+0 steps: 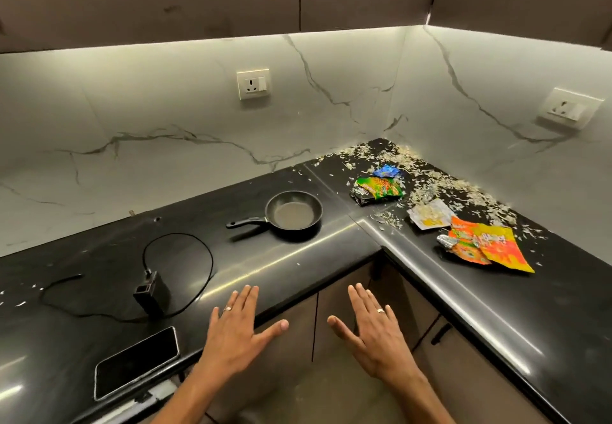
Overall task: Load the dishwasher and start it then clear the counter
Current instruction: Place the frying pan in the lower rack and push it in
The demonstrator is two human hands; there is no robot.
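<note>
On the black L-shaped counter (298,254), corner at twelve o'clock from where the person stands:

Item: small black frying pan (294,214), upright, handle pointing to nine o'clock, apparently empty. The one dish in view; it is not yet loaded.

Item: green snack wrapper (377,189) at one o'clock, a blue wrapper (386,170) just behind it.

Item: white torn sachet (430,219) and orange-yellow wrapper (486,247) at two o'clock, close together.

Item: pale flakes (443,185) strewn across the corner, around and between the wrappers.

Item: black charger block (150,292) with looping cable at ten o'clock; phone (137,360), face up, at eight o'clock near the edge.

Item: left hand (236,331), flat and spread, fingertips over the counter edge, holding nothing. Right hand (372,327), likewise flat and spread, held in front of the cabinet doors (334,317), holding nothing.

Progress, as judged: barely begun. No dishwasher is in view, so its state cannot be told. Pan, wrappers and flakes all remain to be dealt with.
</note>
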